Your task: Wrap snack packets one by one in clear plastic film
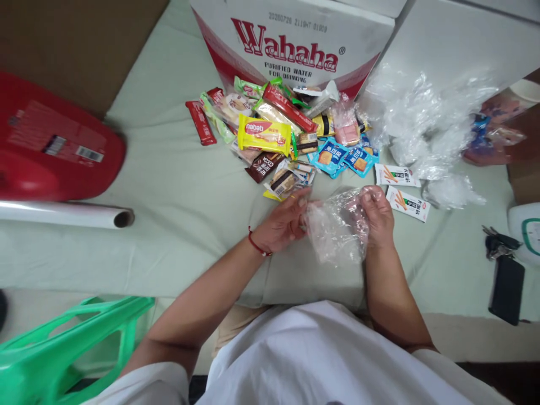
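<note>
Your right hand pinched the clear bag at its two o'clock, thumb uppermost! Your left hand, fingers loosely bent, sat at the bag's nine o'clock edge, its grip impossible to tell; the snack pile lay at the bag's eleven.

Possibly home (hard to tell), cloth-covered table, plastic stool
</note>
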Demonstrator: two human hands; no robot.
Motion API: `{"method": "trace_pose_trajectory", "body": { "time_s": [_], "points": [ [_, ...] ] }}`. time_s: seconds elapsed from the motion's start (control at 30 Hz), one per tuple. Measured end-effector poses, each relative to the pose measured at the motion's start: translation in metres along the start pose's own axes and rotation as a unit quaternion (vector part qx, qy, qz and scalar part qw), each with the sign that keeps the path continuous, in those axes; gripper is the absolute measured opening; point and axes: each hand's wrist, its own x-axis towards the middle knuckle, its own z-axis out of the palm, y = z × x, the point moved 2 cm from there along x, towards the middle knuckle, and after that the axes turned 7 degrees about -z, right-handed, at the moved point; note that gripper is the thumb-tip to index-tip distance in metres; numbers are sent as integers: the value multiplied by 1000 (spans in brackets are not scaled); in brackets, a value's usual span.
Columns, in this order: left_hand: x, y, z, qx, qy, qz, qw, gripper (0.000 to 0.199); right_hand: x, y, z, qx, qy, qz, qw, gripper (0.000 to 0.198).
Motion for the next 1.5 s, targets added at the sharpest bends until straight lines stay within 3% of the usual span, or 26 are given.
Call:
{"method": "trace_pose_trajectory", "body": {
  "time_s": [0.1,0.17,0.37,0.53,0.7,0.8,0.87,0.93,1.0,1.07,1.13,1.2,1.23,1.3,1.43,1.5],
  "points": [
    [-4,-8,7,53,-50,-67,995,81,-1,-4,4,-6,-23,-4,1000,52],
    [-8,-11,10,88,-54,-62,993,77,0,-7,1,-16,-19,-15,1000,51],
    [-22,-15,0,131,87,17,987,56,-2,-12,-30,-32,52,-48,997,41],
    [-33,-19,-15,178,114,30,977,53,-16,-9,-53,-64,80,-19,995,39],
    [-46,-9,-30,205,137,-5,969,50,-24,-7,-72,-91,92,22,991,40],
    [-49,-3,-33,210,163,22,964,44,-25,0,-84,-119,77,29,989,36],
    [-47,-2,-31,194,189,49,961,46,-25,3,-91,-165,79,15,983,34],
    [-44,-3,-28,179,209,67,959,47,-28,-4,-94,-249,113,-47,961,34],
    [-40,-6,-24,169,219,80,957,46,-38,-21,-90,-326,161,-157,918,33],
    [-37,-8,-22,162,225,88,957,44,-54,-40,-73,-355,148,-270,883,27],
    [-35,-10,-21,154,228,92,957,42,-71,-53,-45,-348,33,-366,862,23],
    [-34,-11,-20,146,228,91,958,42,-86,-53,-14,-335,-105,-419,837,31],
    [-33,-11,-19,145,227,90,959,43,-91,-49,0,-331,-149,-427,828,37],
    [-33,-12,-17,146,222,88,960,45,-96,-36,22,-333,-176,-413,829,45],
    [-36,-16,-10,108,199,111,968,52,-95,-12,43,-340,-164,-363,852,15],
    [-39,-20,-7,71,186,131,971,56,-94,-9,47,-330,-145,-337,870,16]
  ]
}}
